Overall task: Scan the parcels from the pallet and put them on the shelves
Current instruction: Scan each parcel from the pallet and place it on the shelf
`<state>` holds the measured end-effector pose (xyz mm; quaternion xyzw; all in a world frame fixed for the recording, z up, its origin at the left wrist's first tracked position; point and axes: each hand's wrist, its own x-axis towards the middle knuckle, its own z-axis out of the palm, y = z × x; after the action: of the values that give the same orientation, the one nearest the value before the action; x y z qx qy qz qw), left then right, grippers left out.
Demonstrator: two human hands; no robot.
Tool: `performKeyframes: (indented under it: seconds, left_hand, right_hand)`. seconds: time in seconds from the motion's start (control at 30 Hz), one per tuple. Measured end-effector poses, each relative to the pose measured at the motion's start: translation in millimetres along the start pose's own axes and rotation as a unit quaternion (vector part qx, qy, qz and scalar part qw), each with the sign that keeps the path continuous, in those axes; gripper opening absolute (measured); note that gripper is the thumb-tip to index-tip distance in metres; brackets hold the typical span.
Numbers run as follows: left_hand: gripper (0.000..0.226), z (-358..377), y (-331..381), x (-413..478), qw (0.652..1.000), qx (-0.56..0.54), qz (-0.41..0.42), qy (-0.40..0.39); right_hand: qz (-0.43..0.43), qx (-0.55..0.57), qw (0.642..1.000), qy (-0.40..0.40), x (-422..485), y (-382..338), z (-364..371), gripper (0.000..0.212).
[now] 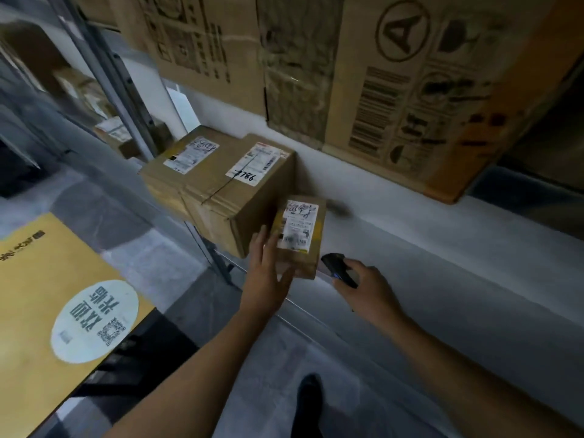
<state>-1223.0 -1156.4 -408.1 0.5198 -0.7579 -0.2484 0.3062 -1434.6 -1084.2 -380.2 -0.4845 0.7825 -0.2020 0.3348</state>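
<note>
i see big printed cartons (410, 90) above the grey shelf (442, 248). on the shelf a brown carton (177, 172) touches a second carton marked 7786 (249, 200), both with labels up. the small parcel (300, 238) lies at the shelf's front edge, just right of the marked carton, label up, long axis running away from me toward the wall. my left hand (268, 276) rests against its near left side, fingers straight and spread. my right hand (369, 289) has its fingers curled round a black scanner (338, 268), just right of the parcel.
</note>
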Motion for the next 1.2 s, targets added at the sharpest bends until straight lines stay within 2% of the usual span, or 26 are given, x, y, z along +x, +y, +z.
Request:
performKeyframes:
  seconds: [0.07, 0.13, 0.23, 0.27, 0.33, 0.43, 0.53, 0.67, 0.8, 0.9, 1.0, 1.07, 1.2]
  left_hand:
    - [0.085, 13, 2, 3, 0.997, 0.032, 0.058, 0.036]
    - [0.085, 25, 4, 10, 0.995, 0.050, 0.089, 0.006]
    - [0.087, 33, 1, 34, 0.993, 0.095, 0.072, -0.024]
    - [0.088, 33, 1, 44, 0.992, 0.101, 0.065, -0.033]
    - [0.090, 30, 1, 63, 0.993, 0.095, 0.063, -0.045]
    - [0.088, 23, -6, 81, 0.992, 0.083, 0.070, -0.059]
    - [0.083, 12, -13, 84, 0.992, 0.058, 0.080, -0.074]
    - [0.087, 0, -11, 74, 0.987, 0.018, 0.134, -0.090]
    - [0.074, 6, 18, 43, 0.967, -0.070, 0.198, -0.145]
    - [0.073, 27, 55, 1, 0.937, -0.110, 0.248, -0.222]
    - [0.082, 54, 102, -59, 0.889, -0.133, 0.296, -0.324]
    - [0.085, 71, 139, -105, 0.849, -0.142, 0.333, -0.385]
    - [0.082, 93, 215, -207, 0.773, -0.156, 0.425, -0.444]
  right_hand:
    - [-0.001, -0.001, 1.000, 0.001, 25, -12, -3, 0.058]
    - [0.007, -0.003, 1.000, 0.009, 48, -20, -8, 0.054]
    - [0.057, -0.017, 0.997, -0.054, 70, -32, -17, 0.047]
    - [0.057, -0.020, 0.994, -0.086, 75, -33, -19, 0.048]
    - [0.027, -0.039, 0.995, -0.092, 81, -37, -23, 0.049]
    - [0.041, -0.018, 0.997, -0.054, 75, -53, -30, 0.050]
    - [0.034, -0.037, 0.999, 0.017, 55, -53, -31, 0.051]
    - [0.064, -0.042, 0.994, 0.077, 6, -26, -29, 0.056]
    - [0.126, -0.011, 0.981, 0.146, -77, 13, -25, 0.057]
    - [0.195, 0.034, 0.961, 0.192, -157, 43, -23, 0.060]
    - [0.266, 0.056, 0.928, 0.255, -248, 77, -21, 0.061]
    - [0.309, 0.059, 0.898, 0.307, -316, 100, -18, 0.057]
    - [0.387, 0.071, 0.832, 0.391, -452, 147, -11, 0.055]
